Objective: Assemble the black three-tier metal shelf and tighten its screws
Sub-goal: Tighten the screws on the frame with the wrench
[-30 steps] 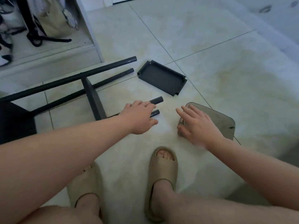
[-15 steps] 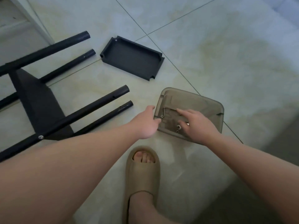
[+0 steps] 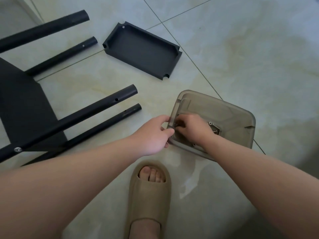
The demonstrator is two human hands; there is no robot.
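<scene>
A half-built black shelf frame [image 3: 96, 111] lies on its side at the left, its four tube legs pointing right and one tray [image 3: 22, 109] fixed between them. A loose black shelf tray [image 3: 143, 50] lies open side up beyond it. A smoky translucent plastic tray [image 3: 224, 114] on the floor holds small silver screws [image 3: 214, 128]. My left hand [image 3: 153, 135] grips that tray's left rim. My right hand [image 3: 195, 130] reaches inside it, fingers curled over the screws; what they pinch is hidden.
The floor is pale glossy tile with dark grout lines [image 3: 198, 66]. My foot in a beige slide sandal [image 3: 148, 195] is planted just below the plastic tray. A white wall edge [image 3: 29, 9] shows at the top left.
The view shifted down and right, closer to the plastic tray. My left hand left the frame's legs and took the tray's rim. My right hand moved left inside the tray and curled its fingers.
</scene>
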